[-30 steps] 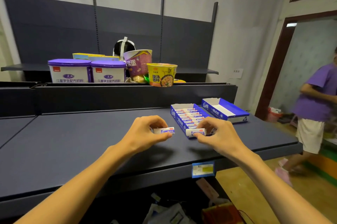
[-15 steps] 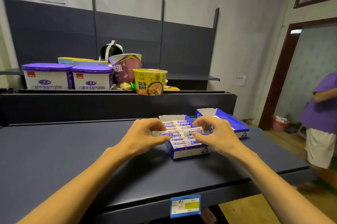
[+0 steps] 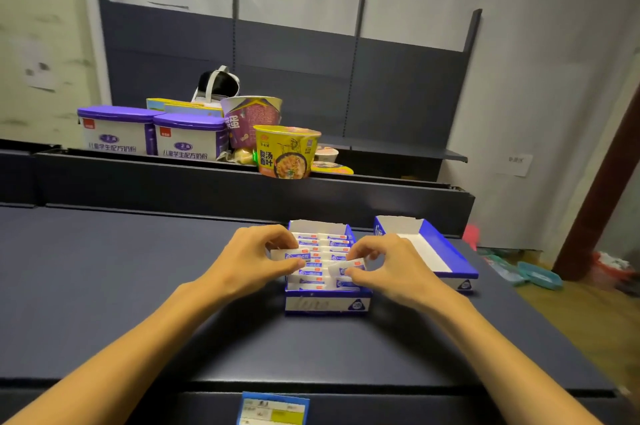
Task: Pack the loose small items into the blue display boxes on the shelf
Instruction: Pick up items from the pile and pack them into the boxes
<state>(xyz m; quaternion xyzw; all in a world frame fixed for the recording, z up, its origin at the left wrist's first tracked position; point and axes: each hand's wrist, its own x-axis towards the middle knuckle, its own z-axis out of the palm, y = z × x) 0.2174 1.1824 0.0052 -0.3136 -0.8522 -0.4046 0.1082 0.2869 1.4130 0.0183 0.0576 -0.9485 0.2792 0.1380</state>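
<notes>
The left hand pinches one small white-and-blue packet between thumb and curled fingers, its grip clamped on the packet at the left wall of the near blue display box. The right hand pinches a second packet in the same way, its grip clamped on it over the right half of the same box. Both packets lie roughly level, just above the rows of packets already packed in the box. This box stands on the dark shelf, with its low front wall toward the camera. A second blue display box stands just beside it to the right; its white floor is visible. On the raised ledge behind are two purple-lidded tubs and a yellow noodle cup.
</notes>
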